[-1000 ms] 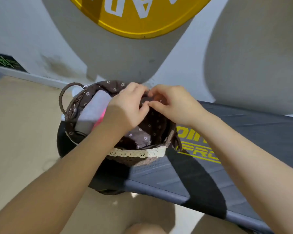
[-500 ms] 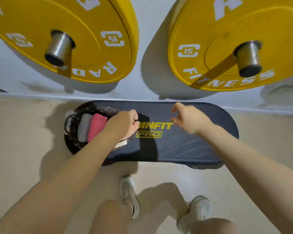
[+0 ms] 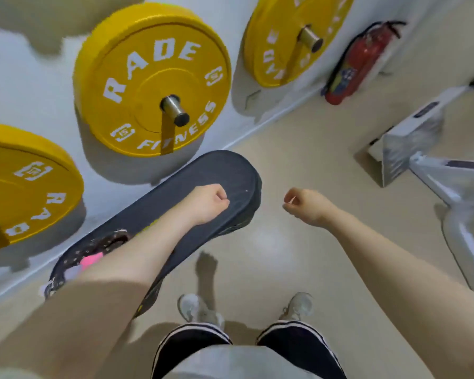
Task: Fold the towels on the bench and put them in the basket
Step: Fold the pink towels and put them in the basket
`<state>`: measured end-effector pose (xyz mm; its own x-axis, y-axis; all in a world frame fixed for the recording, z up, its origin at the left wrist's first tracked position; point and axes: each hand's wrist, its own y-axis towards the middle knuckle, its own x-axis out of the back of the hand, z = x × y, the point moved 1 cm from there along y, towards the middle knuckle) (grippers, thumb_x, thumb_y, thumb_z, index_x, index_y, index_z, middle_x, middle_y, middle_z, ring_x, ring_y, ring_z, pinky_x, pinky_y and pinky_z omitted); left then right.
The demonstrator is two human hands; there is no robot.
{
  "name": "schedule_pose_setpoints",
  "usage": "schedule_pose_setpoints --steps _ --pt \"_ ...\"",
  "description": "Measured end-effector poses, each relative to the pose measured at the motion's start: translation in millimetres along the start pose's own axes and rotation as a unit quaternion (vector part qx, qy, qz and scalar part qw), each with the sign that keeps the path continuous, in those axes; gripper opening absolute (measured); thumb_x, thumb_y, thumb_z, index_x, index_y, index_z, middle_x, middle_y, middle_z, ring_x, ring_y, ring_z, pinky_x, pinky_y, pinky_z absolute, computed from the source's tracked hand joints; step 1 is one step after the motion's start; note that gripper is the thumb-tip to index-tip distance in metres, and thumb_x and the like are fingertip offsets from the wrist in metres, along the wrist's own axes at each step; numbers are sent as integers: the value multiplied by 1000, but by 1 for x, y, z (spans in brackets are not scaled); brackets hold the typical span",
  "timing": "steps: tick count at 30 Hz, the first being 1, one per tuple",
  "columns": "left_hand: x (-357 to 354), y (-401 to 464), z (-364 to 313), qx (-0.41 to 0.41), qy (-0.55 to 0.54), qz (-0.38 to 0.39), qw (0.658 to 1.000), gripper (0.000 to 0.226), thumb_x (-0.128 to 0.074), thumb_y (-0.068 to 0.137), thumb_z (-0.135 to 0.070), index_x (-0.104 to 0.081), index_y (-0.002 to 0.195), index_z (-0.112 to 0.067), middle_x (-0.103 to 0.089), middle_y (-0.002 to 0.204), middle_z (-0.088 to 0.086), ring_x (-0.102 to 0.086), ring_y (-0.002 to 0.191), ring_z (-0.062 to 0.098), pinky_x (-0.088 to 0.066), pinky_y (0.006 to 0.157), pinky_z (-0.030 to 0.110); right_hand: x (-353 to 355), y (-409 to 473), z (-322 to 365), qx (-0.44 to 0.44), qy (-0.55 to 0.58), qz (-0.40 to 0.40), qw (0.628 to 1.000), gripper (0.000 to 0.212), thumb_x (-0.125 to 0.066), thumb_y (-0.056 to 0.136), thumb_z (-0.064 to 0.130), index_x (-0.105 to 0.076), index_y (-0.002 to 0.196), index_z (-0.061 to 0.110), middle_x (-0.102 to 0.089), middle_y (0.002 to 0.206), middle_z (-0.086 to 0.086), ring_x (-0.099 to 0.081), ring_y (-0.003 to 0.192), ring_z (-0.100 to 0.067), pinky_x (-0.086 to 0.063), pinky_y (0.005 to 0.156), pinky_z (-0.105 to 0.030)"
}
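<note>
The dark bench [image 3: 211, 176] runs diagonally from lower left to upper centre. At its lower-left end stands the basket [image 3: 74, 255] with a dark flowered lining, holding a pink towel [image 3: 92, 260] and a white towel [image 3: 71, 272]; my left forearm hides part of it. My left hand [image 3: 207, 203] hovers over the bench's far end in a loose fist, holding nothing. My right hand [image 3: 304, 205] is off the bench above the floor, fingers curled in, also with nothing in it. The visible bench top bears no towel.
Yellow weight plates [image 3: 151, 80] hang on pegs on the white wall behind the bench. A red fire extinguisher [image 3: 359, 61] leans at the wall to the right. A white machine frame [image 3: 433, 160] stands on the beige floor at right. My feet [image 3: 195, 307] stand beside the bench.
Both hands have left the basket and moved right, away from it. My view has swung right and tilted, so the bench now lies diagonally and the basket sits at the lower left.
</note>
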<state>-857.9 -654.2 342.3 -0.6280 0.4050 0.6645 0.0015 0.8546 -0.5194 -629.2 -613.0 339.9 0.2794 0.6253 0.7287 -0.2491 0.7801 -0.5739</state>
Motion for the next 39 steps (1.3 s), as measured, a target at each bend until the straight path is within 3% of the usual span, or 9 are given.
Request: schedule_pose_setpoints --steps 3,10,14,18,21,24,30,36,39 --pt "-40 9 -84 -63 17 17 998 9 -50 88 -22 -59 88 -19 -61 88 -2 -55 83 16 -40 70 25 30 -43 -89 -49 57 -35 997 29 -49 93 25 -55 116 8 -65 112 -14 -60 103 -29 -41 79 -27" --pt "-164 31 -299 -170 26 119 978 20 -50 92 -18 -60 104 -6 -56 91 2 -55 88 17 -38 73 24 95 -163 -292 -155 135 -105 973 26 -51 92 25 -56 114 11 -64 107 -9 -59 94 -25 -41 76 -28" --pt "-222 44 -401 -236 60 139 960 19 -51 90 -17 -62 103 -7 -59 93 4 -54 86 17 -37 73 22 127 -205 -376 -202 292 -177 918 14 -50 91 18 -57 101 12 -64 94 -7 -59 78 -19 -45 68 -29" --pt "-267 67 -480 -275 78 188 940 9 -52 89 -13 -60 91 -11 -60 87 4 -55 83 19 -39 67 25 151 -214 -443 -229 367 -218 875 11 -48 90 16 -57 96 13 -63 86 -1 -57 72 -13 -46 76 -32" --pt "-300 97 -532 -283 86 242 924 7 -50 89 -11 -56 85 -14 -61 85 4 -57 79 18 -38 58 20 169 -209 -493 -257 392 -239 850 9 -47 90 16 -56 93 15 -62 84 2 -57 71 -11 -45 76 -31" --pt "-328 132 -580 -293 93 274 911 11 -50 88 -12 -55 80 -18 -62 83 1 -59 77 18 -39 60 21 190 -201 -534 -284 383 -250 842 10 -47 90 16 -56 91 16 -61 85 1 -57 72 -12 -44 67 -26" --pt "-389 206 -726 -342 154 341 862 10 -46 90 -13 -55 86 -15 -60 91 5 -56 79 17 -37 58 21 266 -192 -635 -375 343 -278 815 10 -47 89 22 -56 89 20 -60 87 1 -57 75 -18 -40 57 -24" --pt "-450 224 -844 -446 225 352 792 9 -48 90 -12 -57 89 -14 -58 83 1 -54 83 19 -39 62 20 304 -211 -715 -431 378 -321 754 19 -47 91 21 -56 107 14 -59 94 -1 -59 92 -24 -42 61 -26" --pt "-487 226 -890 -465 219 358 779 11 -49 89 -12 -59 92 -15 -58 86 0 -55 81 20 -43 71 26 313 -223 -765 -457 376 -348 727 12 -46 92 20 -56 99 15 -58 91 -1 -56 91 -23 -38 67 -26"
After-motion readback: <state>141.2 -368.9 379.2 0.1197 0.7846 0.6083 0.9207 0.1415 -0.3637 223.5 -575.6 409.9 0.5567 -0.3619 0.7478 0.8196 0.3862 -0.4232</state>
